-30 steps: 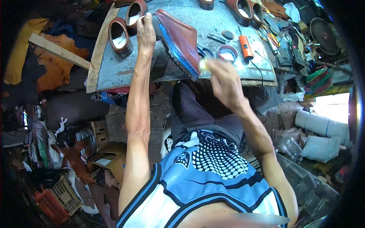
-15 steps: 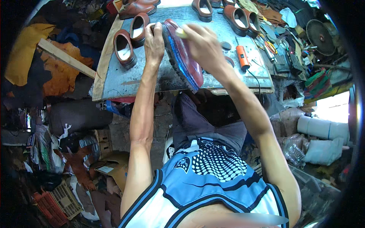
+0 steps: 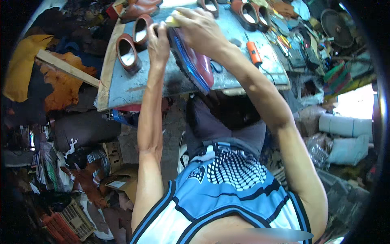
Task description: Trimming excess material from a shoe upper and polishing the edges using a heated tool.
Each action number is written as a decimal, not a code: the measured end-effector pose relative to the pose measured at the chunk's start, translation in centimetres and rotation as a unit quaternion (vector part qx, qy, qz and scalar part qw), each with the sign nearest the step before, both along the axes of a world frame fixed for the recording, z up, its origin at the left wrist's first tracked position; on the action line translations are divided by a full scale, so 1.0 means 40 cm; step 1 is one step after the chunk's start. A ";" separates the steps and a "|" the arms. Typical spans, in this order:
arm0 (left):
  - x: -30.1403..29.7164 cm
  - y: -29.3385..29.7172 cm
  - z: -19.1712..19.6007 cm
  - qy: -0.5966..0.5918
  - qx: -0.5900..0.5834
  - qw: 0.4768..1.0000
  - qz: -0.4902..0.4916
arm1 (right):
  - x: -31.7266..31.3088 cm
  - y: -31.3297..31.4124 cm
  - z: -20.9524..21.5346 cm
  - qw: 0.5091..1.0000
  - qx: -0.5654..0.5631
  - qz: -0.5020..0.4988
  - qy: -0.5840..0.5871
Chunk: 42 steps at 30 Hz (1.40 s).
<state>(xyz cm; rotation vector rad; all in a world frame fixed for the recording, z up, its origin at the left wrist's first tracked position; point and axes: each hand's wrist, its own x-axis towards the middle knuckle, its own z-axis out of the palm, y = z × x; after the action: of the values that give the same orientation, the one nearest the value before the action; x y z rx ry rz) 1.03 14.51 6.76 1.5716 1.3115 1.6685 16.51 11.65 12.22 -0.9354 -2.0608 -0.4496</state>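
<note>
Two hands work one dark red shoe (image 3: 195,67) on a workbench (image 3: 122,87): left hand (image 3: 157,40) clamps its toe steady, right hand (image 3: 199,28) presses a yellow sponge (image 3: 172,21) against it.

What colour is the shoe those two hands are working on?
The shoe is dark reddish-maroon with a dark sole edge, seen in the head view.

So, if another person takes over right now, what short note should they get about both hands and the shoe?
Left hand: grips the far end of the dark red shoe, which lies on the blue worktable.
Right hand: presses a small yellow pad onto the shoe's far end.
Nearby: two brown shoes left of the left hand, an orange tool to the right.
Done: the shoe is steadied and the pad is on it.
Left: how much of the shoe is already wiped cannot be told; the other shoes stand untouched.
</note>
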 end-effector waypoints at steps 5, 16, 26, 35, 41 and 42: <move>-0.080 0.033 -0.062 0.011 -0.059 0.998 0.010 | 0.047 -0.227 -0.165 0.991 -0.133 -0.003 -0.017; -0.265 -0.311 -0.113 -0.219 -0.159 0.961 -0.057 | 0.021 -0.321 -0.247 0.988 -0.130 0.043 0.077; -0.260 -0.507 -0.129 -0.181 -0.229 0.955 -0.049 | -0.014 -0.382 -0.246 0.971 -0.184 0.052 0.145; -0.095 -0.616 -0.131 -0.240 -0.180 0.953 0.034 | 0.084 -0.222 -0.305 0.970 -0.038 -0.007 0.239; -0.111 -0.602 -0.130 -0.288 -0.208 0.933 0.054 | -0.143 -0.416 -0.244 0.936 -0.216 0.180 0.214; -0.123 -0.603 -0.154 -0.300 -0.203 0.932 0.013 | -0.148 -0.447 -0.235 0.933 -0.198 0.203 0.220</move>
<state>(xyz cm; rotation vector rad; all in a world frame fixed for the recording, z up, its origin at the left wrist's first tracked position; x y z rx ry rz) -3.89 -9.63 0.58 0.7237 1.2319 1.5813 10.57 -6.23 2.84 -0.7184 -1.8785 0.3821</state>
